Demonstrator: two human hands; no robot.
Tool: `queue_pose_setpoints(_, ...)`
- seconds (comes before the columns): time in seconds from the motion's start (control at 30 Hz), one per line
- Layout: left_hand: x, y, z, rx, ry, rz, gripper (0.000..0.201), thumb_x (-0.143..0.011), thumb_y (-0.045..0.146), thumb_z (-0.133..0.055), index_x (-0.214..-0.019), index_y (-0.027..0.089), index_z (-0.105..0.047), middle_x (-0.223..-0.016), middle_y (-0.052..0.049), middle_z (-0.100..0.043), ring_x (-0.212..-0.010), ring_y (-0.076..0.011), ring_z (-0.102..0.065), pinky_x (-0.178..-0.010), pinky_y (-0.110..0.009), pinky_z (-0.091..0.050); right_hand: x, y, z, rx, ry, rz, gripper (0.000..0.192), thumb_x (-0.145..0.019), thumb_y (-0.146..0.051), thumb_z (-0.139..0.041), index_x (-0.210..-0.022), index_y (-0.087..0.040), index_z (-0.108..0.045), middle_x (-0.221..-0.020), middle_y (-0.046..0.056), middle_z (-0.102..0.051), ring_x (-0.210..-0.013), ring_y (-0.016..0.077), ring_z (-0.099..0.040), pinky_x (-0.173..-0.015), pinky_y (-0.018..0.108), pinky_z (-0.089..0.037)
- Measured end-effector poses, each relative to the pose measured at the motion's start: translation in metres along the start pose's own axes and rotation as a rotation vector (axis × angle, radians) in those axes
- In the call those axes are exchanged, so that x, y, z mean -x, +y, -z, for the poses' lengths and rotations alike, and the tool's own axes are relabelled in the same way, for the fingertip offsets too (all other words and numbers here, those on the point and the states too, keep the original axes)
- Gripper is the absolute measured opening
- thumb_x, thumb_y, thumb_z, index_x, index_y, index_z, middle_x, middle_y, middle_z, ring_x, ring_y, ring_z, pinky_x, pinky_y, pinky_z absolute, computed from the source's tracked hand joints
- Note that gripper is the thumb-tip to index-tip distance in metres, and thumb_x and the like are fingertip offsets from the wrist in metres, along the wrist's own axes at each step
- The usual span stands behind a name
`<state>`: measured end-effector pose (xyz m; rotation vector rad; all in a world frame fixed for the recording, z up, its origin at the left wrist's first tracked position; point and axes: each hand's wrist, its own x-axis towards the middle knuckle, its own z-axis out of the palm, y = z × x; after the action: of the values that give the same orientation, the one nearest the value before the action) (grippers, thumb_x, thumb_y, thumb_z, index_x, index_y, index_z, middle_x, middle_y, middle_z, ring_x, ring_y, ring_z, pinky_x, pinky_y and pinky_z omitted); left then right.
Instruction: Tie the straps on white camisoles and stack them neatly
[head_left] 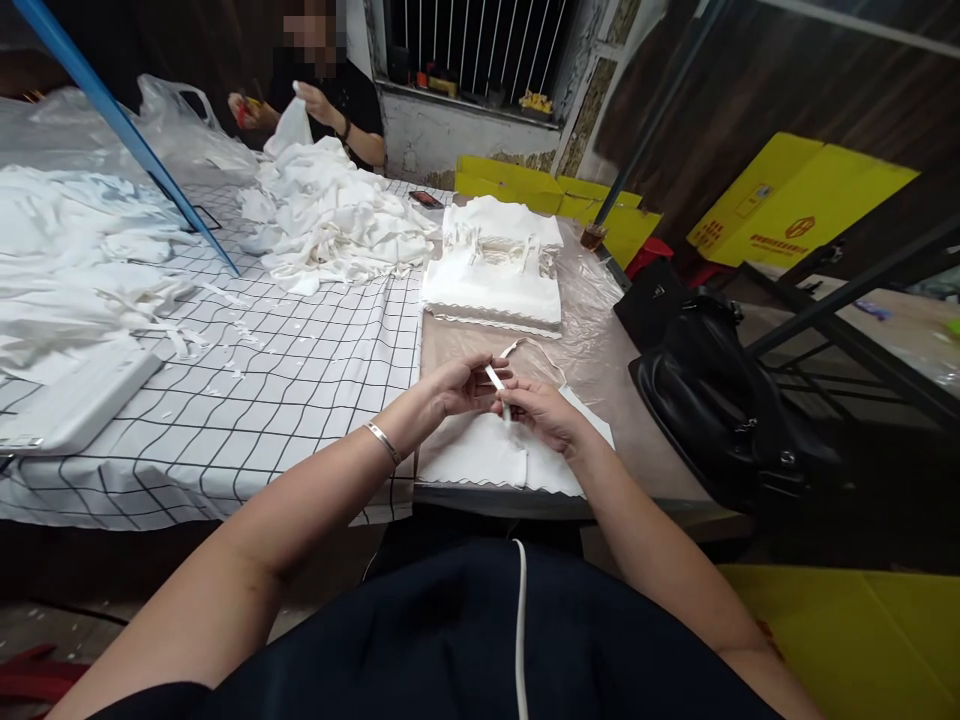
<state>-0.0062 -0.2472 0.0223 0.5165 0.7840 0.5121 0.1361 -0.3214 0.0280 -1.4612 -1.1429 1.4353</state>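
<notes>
Pinching white strap [496, 379] | hands: left hand [459, 386], right hand [541, 408] | long axis: diagonal, far end leftward

The table [652, 445] bears a white garment [472, 452], a fabric stack [491, 285] and, apparently, a phone [426, 199].

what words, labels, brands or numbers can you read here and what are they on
No text can be read for certain.
Yellow box: a red-orange logo with a row of characters below, more characters at its left, and a small pale label; all too small or blurred to read.
Black pouch: a tiny light mark, too small to tell whether it is lettering.
</notes>
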Motion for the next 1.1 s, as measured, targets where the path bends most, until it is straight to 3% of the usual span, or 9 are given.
queue_pose_setpoints(0.1, -0.007, 0.001, 0.004, 0.038, -0.001, -0.028, 0.02, -0.095, 0.025, -0.047, -0.092, 0.013, -0.063, -0.082, -0.008, -0.072, -0.073, -0.0198, -0.07, -0.072, -0.039, -0.058, 0.016, 0.0, 0.011, -0.209, -0.177, -0.077, 0.023, -0.07, -0.033, -0.078, -0.075, -0.016, -0.062, -0.068, 0.0, -0.065, -0.063, 0.0098, -0.057, -0.065, 0.022, -0.045)
queue_pose_setpoints(0.33, -0.026, 0.005, 0.017, 0.123, 0.112, -0.061, 0.017, -0.096, 0.023, -0.044, -0.091, 0.014, -0.058, -0.078, -0.008, -0.072, -0.071, -0.0206, -0.072, -0.069, -0.039, -0.06, 0.048, 0.013, 0.034, -0.357, -0.329, -0.161, 0.032, -0.075, -0.042, -0.079, -0.086, -0.013, -0.068, -0.082, 0.008, -0.073, -0.078, 0.0173, -0.069, -0.082, 0.034, -0.054)
queue_pose_setpoints(0.57, -0.024, 0.01, 0.011, 0.023, 0.12, -0.079, 0.027, -0.101, 0.031, -0.035, -0.092, 0.015, -0.055, -0.079, -0.01, -0.072, -0.073, -0.0201, -0.072, -0.072, -0.037, -0.059, 0.064, 0.019, 0.038, -0.379, -0.334, -0.152, 0.025, -0.08, -0.038, -0.074, -0.086, -0.014, -0.07, -0.084, 0.008, -0.074, -0.082, 0.0182, -0.07, -0.085, 0.035, -0.054)
queue_pose_setpoints(0.63, -0.016, 0.009, 0.011, -0.176, 0.128, -0.093, 0.039, -0.101, 0.039, -0.031, -0.09, 0.013, -0.056, -0.079, -0.012, -0.071, -0.073, -0.022, -0.071, -0.073, -0.04, -0.059, 0.059, 0.017, 0.039, -0.453, -0.256, -0.13, 0.019, -0.084, -0.033, -0.07, -0.092, -0.016, -0.07, -0.09, 0.007, -0.074, -0.085, 0.0174, -0.07, -0.088, 0.035, -0.054)
queue_pose_setpoints(0.7, -0.002, 0.0, 0.014, -0.55, 0.194, -0.224, 0.044, -0.099, 0.045, -0.034, -0.086, 0.011, -0.06, -0.078, -0.014, -0.07, -0.073, -0.0233, -0.069, -0.076, -0.042, -0.057, 0.048, 0.012, 0.041, -0.532, -0.163, -0.094, 0.013, -0.087, -0.024, -0.064, -0.098, -0.018, -0.069, -0.097, 0.006, -0.074, -0.09, 0.0161, -0.07, -0.091, 0.034, -0.053)
queue_pose_setpoints(0.8, 0.025, -0.032, 0.03, -1.267, 0.219, -0.663, 0.043, -0.096, 0.047, -0.043, -0.091, 0.013, -0.069, -0.094, -0.015, -0.072, -0.091, -0.0266, -0.067, -0.091, -0.046, -0.05, 0.025, -0.001, 0.044, -0.576, -0.066, -0.054, 0.016, -0.086, -0.01, -0.058, -0.095, -0.02, -0.067, -0.099, 0.004, -0.074, -0.093, 0.0143, -0.069, -0.094, 0.033, -0.052)
queue_pose_setpoints(0.87, 0.042, -0.061, 0.045, -1.64, 0.141, -0.885, 0.047, -0.095, 0.051, -0.042, -0.114, 0.018, -0.069, -0.126, -0.016, -0.064, -0.119, -0.032, -0.056, -0.105, -0.053, -0.039, 0.009, -0.01, 0.044, -0.562, -0.011, -0.063, 0.016, -0.087, -0.007, -0.055, -0.087, -0.019, -0.065, -0.094, 0.004, -0.074, -0.09, 0.0137, -0.069, -0.093, 0.033, -0.052)
queue_pose_setpoints(1.0, 0.067, -0.106, 0.064, -2.051, 0.068, -0.846, 0.069, -0.09, 0.068, -0.039, -0.145, 0.028, -0.044, -0.154, -0.011, -0.037, -0.143, -0.0391, -0.027, -0.111, -0.066, -0.016, -0.02, -0.024, 0.039, -0.496, 0.111, -0.051, 0.016, -0.087, -0.008, -0.055, -0.079, -0.018, -0.064, -0.085, 0.002, -0.073, -0.079, 0.0121, -0.068, -0.08, 0.028, -0.054)
queue_pose_setpoints(1.1, 0.074, -0.108, 0.061, -2.054, 0.087, -0.812, 0.07, -0.09, 0.069, -0.038, -0.144, 0.027, -0.045, -0.153, -0.012, -0.039, -0.141, -0.0394, -0.03, -0.11, -0.064, -0.019, -0.04, -0.035, 0.038, -0.432, 0.213, 0.014, 0.011, -0.082, -0.008, -0.064, -0.078, -0.018, -0.065, -0.071, -0.003, -0.067, -0.059, 0.0066, -0.059, -0.059, 0.019, -0.047)
